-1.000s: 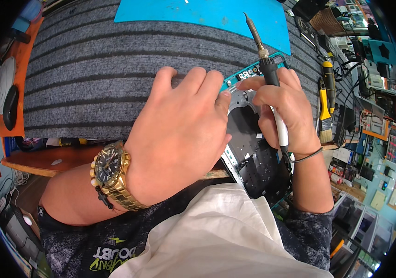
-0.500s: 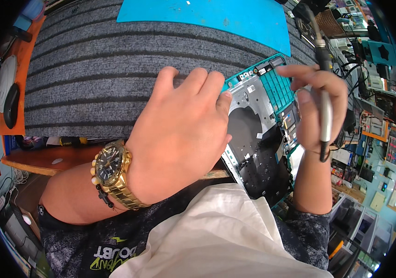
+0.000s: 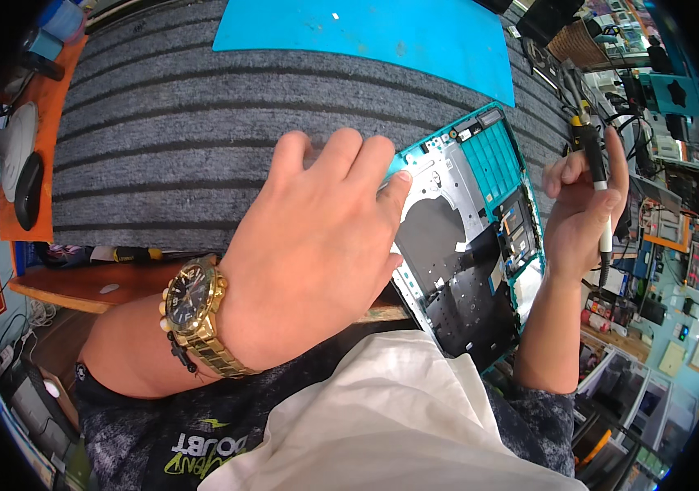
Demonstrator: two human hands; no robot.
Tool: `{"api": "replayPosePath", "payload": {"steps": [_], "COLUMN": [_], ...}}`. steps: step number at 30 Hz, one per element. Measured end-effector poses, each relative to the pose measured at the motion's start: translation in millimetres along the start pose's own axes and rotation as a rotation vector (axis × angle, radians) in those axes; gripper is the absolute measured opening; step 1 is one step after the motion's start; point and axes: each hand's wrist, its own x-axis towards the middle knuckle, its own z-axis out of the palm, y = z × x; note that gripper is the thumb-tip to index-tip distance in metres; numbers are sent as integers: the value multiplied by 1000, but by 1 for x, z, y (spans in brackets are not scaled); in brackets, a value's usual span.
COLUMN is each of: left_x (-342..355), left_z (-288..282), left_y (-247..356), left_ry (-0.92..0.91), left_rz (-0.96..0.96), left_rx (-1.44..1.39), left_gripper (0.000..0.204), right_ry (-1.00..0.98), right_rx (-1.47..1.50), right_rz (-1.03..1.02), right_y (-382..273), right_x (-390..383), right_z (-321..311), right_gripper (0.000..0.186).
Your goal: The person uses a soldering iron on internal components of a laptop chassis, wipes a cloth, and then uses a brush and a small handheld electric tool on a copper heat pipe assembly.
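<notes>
A teal laptop case part [image 3: 435, 233] lies tilted at the front edge of the mat, its inner side with a metal plate, black sheet and ribbon cables facing up. My left hand [image 3: 317, 245] is closed on its left edge, the thumb resting on the upper corner and the other fingers partly hidden. To the right of the case, my right hand [image 3: 574, 217] grips a soldering iron [image 3: 594, 159] with a white and black handle. One finger stretches up along it, and its cord hangs below the hand. The tip points away and is hard to make out.
A ribbed grey mat [image 3: 153, 147] covers the bench, with a blue sheet [image 3: 366, 41] at the back. A black computer mouse [image 3: 29, 191] sits on the orange board [image 3: 59, 123] at left. Cables, tools and shelves crowd the right side. White cloth [image 3: 374, 409] covers my lap.
My right hand has moved right with the soldering iron, away from the upper corner of the case. The left hand keeps its hold on the case. The whole view has shifted slightly.
</notes>
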Motion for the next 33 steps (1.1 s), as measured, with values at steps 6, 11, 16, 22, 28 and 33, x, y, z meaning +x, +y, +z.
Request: {"api": "replayPosePath", "payload": {"steps": [6, 11, 16, 22, 28, 33], "left_x": [-2, -4, -7, -6, -11, -13], "left_z": [-1, -17, -28, -29, -30, -30], "left_y": [1, 2, 1, 1, 1, 2], "left_ry": [-47, -158, -235, -247, -227, -218], "left_rz": [15, 15, -6, -13, -9, -19], "left_rx": [38, 15, -31, -38, -65, -70], "left_gripper": [66, 73, 74, 74, 73, 73], "right_ry": [23, 6, 16, 52, -127, -96], "right_rx": [-27, -38, -19, 227, 384, 460], "right_rz": [41, 37, 33, 88, 20, 108], "right_y": [1, 1, -6, -21, -45, -30], "right_x": [-8, -7, 1, 22, 65, 80], "right_z": [-4, -11, -16, -50, -79, -61], "right_gripper": [94, 85, 67, 41, 39, 37]}}
